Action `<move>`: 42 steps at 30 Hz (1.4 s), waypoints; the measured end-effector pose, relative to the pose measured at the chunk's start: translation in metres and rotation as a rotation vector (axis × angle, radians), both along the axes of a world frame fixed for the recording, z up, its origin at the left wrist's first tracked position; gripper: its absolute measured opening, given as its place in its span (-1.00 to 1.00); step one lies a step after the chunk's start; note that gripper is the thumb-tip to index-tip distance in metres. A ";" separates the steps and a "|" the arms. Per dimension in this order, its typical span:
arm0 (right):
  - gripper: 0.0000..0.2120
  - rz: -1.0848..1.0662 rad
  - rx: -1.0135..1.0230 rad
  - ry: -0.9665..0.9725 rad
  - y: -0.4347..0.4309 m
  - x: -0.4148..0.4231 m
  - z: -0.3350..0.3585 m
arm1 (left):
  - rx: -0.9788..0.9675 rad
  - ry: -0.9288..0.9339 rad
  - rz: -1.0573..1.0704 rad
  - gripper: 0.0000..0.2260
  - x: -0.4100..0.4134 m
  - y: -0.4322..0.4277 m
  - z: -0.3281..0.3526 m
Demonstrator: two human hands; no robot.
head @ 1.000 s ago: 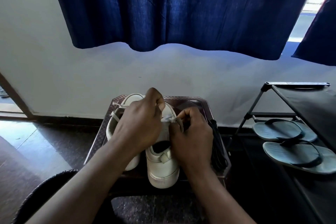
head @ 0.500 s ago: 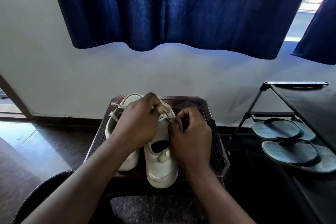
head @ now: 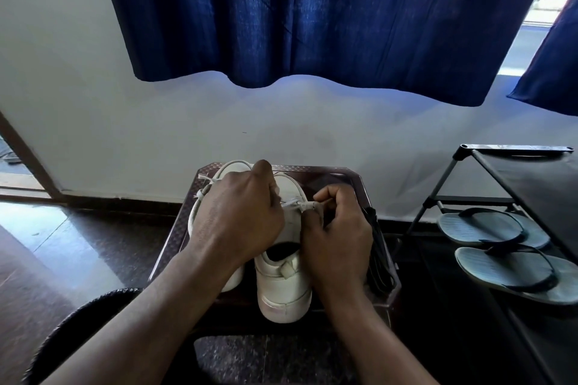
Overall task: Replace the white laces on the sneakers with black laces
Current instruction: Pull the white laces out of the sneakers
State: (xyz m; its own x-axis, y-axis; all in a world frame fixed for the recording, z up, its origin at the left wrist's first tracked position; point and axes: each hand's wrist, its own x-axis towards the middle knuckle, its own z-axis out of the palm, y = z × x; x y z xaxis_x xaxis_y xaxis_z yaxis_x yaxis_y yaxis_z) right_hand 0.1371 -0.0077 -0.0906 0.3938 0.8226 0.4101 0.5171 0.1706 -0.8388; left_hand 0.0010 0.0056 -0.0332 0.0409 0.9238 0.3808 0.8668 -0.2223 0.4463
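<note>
Two white sneakers stand heel-toward-me on a dark tray-like table (head: 350,175). The right sneaker (head: 283,287) is between my hands; the left sneaker (head: 233,167) is mostly hidden under my left hand. My left hand (head: 240,212) grips the white lace (head: 297,205) over the right sneaker's tongue, fingers curled. My right hand (head: 339,234) pinches the other side of the same lace, which runs taut between the two hands. A bundle of black laces (head: 378,256) lies along the table's right edge.
A black shoe rack (head: 513,153) stands at the right with two grey flip-flops (head: 488,228) on its lower shelf. A blue curtain (head: 312,15) hangs over the white wall behind. A dark round seat edge (head: 81,316) shows at lower left on the glossy floor.
Both hands moved slightly apart, and the white lace is now stretched between them. My left hand dropped lower over the sneaker's tongue.
</note>
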 end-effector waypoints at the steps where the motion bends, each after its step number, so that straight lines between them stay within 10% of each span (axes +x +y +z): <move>1: -0.86 0.001 0.001 0.001 0.000 0.000 0.000 | 0.005 -0.001 0.005 -0.92 -0.001 0.000 0.000; 7: -0.81 0.011 0.008 -0.010 0.001 0.000 -0.003 | -0.045 -0.142 0.076 -0.87 -0.010 0.007 0.002; 22: -0.94 0.194 0.035 -0.052 0.013 0.009 0.009 | 0.178 0.184 0.142 -0.75 -0.019 -0.009 0.000; 28: -0.58 0.492 -0.069 -0.171 0.017 0.007 0.017 | 0.036 0.302 0.088 -0.60 -0.015 -0.006 -0.014; 42: -0.84 0.310 -0.159 -0.344 0.012 0.003 0.011 | 0.236 0.230 0.063 -0.74 -0.031 0.012 -0.028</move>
State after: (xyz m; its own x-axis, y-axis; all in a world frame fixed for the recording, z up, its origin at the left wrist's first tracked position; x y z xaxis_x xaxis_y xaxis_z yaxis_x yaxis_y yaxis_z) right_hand 0.1405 0.0047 -0.0799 -0.0163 0.9428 0.3330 0.7140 0.2441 -0.6562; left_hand -0.0301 0.0172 -0.0608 0.0961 0.8149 0.5716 0.9542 -0.2388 0.1800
